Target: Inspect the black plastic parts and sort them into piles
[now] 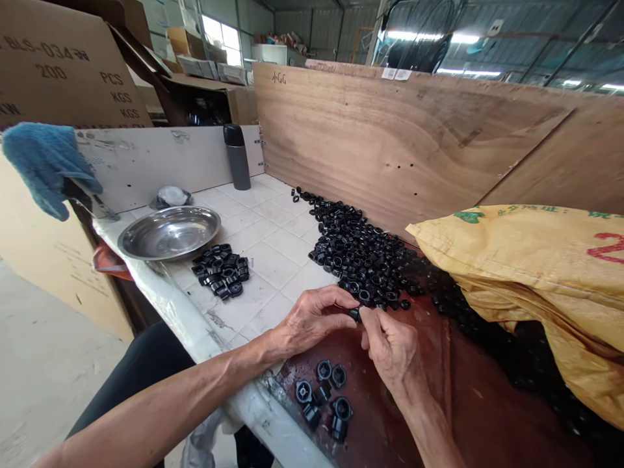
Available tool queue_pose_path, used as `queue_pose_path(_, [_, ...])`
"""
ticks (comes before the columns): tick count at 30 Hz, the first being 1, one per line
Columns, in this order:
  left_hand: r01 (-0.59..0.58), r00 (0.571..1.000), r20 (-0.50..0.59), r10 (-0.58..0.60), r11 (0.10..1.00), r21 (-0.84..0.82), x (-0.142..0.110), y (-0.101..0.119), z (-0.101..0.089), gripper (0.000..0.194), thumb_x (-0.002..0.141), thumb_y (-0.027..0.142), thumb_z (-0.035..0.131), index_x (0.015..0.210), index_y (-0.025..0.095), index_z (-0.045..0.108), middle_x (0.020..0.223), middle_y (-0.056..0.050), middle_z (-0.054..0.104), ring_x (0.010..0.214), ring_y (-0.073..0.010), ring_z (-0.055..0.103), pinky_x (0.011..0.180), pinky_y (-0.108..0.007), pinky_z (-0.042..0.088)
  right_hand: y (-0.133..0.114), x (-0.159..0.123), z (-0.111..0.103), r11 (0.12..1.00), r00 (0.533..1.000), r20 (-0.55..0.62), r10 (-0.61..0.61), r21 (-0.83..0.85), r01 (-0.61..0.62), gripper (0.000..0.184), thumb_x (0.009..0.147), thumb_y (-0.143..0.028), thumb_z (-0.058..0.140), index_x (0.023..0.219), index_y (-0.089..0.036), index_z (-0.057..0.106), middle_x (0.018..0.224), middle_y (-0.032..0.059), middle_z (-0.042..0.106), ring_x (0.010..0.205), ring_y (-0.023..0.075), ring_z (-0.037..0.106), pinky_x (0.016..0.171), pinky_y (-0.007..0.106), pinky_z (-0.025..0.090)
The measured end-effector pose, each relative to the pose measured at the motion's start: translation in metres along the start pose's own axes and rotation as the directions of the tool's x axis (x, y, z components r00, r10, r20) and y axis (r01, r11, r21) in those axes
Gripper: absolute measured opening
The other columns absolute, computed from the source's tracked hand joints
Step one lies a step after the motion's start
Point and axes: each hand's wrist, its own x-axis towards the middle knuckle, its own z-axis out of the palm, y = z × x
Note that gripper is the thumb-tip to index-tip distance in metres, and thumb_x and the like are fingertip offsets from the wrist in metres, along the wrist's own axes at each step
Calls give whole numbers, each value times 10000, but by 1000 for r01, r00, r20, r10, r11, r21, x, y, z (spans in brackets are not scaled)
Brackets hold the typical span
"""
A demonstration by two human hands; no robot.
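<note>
Between my two hands is a small black plastic part [355, 314], partly covered by the fingers. My left hand [314, 318] pinches it from the left with thumb and fingertips. From the right, my right hand [390, 344] closes its thumb and curled fingers at the part; what lies inside those fingers is hidden. Just beyond the hands spreads a big heap of black plastic rings [361, 253]. Closer to me, several round black caps [342, 408] lie on the dark red board [385, 426]. A smaller pile of black plastic parts [221, 270] sits on the white tiled surface to the left.
A steel bowl [170, 234] stands at the left edge, with a dark bottle [236, 159] behind it. A wooden panel [390, 143] closes off the back. A yellow sack [526, 260] covers the right side, with more black parts under it. A blue cloth [46, 162] hangs at far left.
</note>
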Motion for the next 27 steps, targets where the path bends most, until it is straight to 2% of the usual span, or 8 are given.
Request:
queue_pose_path(2, [34, 999, 5, -33, 998, -59, 0, 1, 1, 229, 758, 264, 850, 962, 185, 782, 1082, -88, 718, 998, -229, 698, 930, -375, 567, -3, 1, 1, 999, 998, -42, 40, -1, -40, 513, 1015, -523, 443, 646, -213, 617, 513, -6, 572, 480, 132, 525, 520, 227, 419])
queue_pose_path(6, [65, 997, -43, -71, 990, -124, 0, 3, 2, 222, 746, 262, 855, 939, 182, 780, 1075, -84, 711, 983, -221, 696, 922, -362, 566, -8, 1, -1, 997, 999, -8, 35, 75, -34, 375, 997, -498, 485, 933, -207, 712, 666, 9, 669, 643, 169, 641, 622, 231, 479])
queue_pose_path(10, [71, 995, -62, -79, 991, -113, 0, 4, 2, 198, 752, 249, 847, 925, 182, 779, 1085, -84, 707, 1006, -222, 685, 935, -361, 552, -7, -1, 0, 996, 998, 16, 56, 70, -57, 539, 998, -544, 457, 609, -210, 621, 534, 1, 579, 532, 151, 566, 563, 249, 432])
queue_pose_path(17, [49, 995, -76, -58, 993, -109, 2, 2, 0, 205, 743, 252, 855, 912, 179, 765, 1065, -77, 704, 998, -212, 680, 936, -366, 549, -7, -2, -1, 994, 999, -6, 33, 102, -33, 512, 995, -545, 462, 629, -212, 597, 558, -3, 557, 544, 150, 543, 536, 251, 415])
queue_pose_path(21, [65, 995, -61, -75, 987, -146, 2, -1, 1, 221, 733, 262, 863, 903, 173, 755, 1047, -73, 709, 975, -215, 696, 929, -379, 562, -6, 1, 0, 985, 1000, -4, 30, 168, -29, 291, 934, -477, 596, 1007, -217, 704, 833, 26, 724, 722, 180, 664, 642, 246, 507])
queue_pose_path(22, [75, 995, -55, -84, 985, -155, 1, -1, 1, 227, 732, 268, 864, 903, 170, 752, 1040, -74, 713, 964, -217, 702, 921, -382, 568, -6, 2, 1, 986, 999, 16, 40, 160, -42, 280, 932, -469, 600, 1005, -221, 706, 811, 20, 726, 703, 178, 666, 638, 245, 509])
queue_pose_path(25, [116, 992, -32, -123, 978, -172, 0, 0, 2, 246, 738, 280, 860, 921, 160, 749, 1049, -83, 723, 940, -218, 713, 907, -388, 577, -5, 2, 2, 991, 994, 32, 107, 82, -109, 400, 965, -509, 539, 707, -221, 642, 577, -4, 632, 543, 157, 596, 553, 242, 459])
queue_pose_path(27, [132, 990, -31, -140, 974, -182, 0, 1, 2, 260, 733, 278, 862, 932, 159, 746, 1055, -81, 729, 939, -217, 717, 917, -393, 577, -6, 1, 2, 990, 994, -7, 110, 87, -109, 410, 972, -522, 523, 720, -219, 637, 626, 10, 665, 575, 161, 615, 569, 243, 467])
